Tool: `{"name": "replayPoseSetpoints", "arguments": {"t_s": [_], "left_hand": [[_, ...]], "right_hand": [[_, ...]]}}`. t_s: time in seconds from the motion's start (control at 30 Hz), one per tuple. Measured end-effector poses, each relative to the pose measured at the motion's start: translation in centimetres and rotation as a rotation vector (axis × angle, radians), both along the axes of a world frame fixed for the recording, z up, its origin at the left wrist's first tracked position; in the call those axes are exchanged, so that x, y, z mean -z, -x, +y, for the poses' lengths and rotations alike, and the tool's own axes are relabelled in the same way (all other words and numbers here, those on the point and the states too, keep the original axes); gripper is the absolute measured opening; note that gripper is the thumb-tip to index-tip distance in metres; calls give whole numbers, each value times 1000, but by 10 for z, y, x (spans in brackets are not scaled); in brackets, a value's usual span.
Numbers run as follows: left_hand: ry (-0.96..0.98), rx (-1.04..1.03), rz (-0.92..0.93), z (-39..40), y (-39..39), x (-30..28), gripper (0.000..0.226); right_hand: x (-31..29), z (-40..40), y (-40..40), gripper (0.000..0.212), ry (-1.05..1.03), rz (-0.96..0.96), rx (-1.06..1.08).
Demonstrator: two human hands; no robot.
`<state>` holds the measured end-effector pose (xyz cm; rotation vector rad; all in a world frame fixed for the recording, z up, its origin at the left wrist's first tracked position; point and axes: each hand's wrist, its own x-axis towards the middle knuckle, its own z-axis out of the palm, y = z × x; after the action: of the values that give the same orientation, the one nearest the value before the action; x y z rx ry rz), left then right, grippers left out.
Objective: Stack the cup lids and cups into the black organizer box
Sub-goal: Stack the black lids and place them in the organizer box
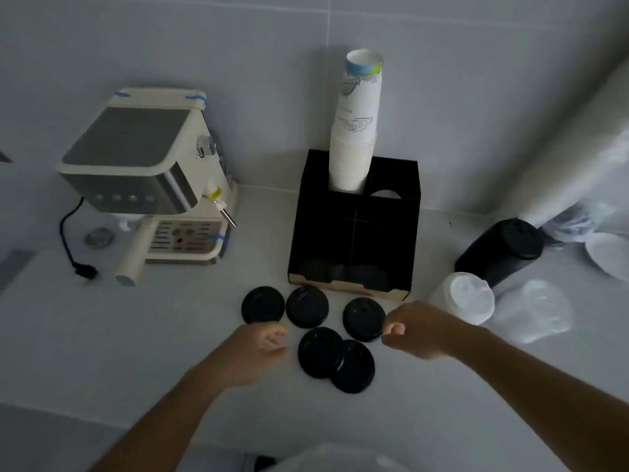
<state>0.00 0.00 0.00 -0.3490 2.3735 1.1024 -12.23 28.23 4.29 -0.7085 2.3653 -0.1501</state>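
Black round plastic cup lids, five of them loose on the pale counter, and both hands are hovering right over them. The left hand sits at eight o'clock of the cluster, fingers loosely curled, nothing in its grasp. The right hand comes in from three o'clock, fingers curled under near the rightmost lid; it looks empty, though the fingertips are blurred.

Between the hands, two lids overlap, one riding on the other's edge. At twelve o'clock of those, two more lids lie side by side, flat, glossy, with raised rims and sip holes.

Further out at twelve o'clock stands the matte black cardboard organizer box, square, with a front tray that seems dark and hard to read. A tall stack of white paper cups already stands in its back left slot, leaning slightly.

So cups look partly done; lids all remain. At two o'clock lie a white lid sleeve and a black lid sleeve, both still out.

At ten o'clock, a cream espresso machine.
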Motion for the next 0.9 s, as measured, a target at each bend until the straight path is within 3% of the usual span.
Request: {"name": "replayPoseSetpoints", "arguments": {"t_s": [0.17,0.33,0.47,0.7,0.8,0.9], "left_hand": [[-115,-177,0,18,-17,20,39],[-251,-423,-33,34,-12,34,32],[-341,-610,-104,43,-7,37,48],[-390,-652,-183,51,7,37,47],[-397,-646,-198,55,9,34,13],[-365,-632,-170,58,10,37,31]], "right_hand": [[20,1,-29,34,51,-170,140],[46,-12,-47,37,219,-307,415],[59,-27,-61,31,366,-341,601],[65,-44,-74,19,526,-494,852],[69,-48,-78,24,502,-495,861],[70,-54,-81,26,488,-497,889]]}}
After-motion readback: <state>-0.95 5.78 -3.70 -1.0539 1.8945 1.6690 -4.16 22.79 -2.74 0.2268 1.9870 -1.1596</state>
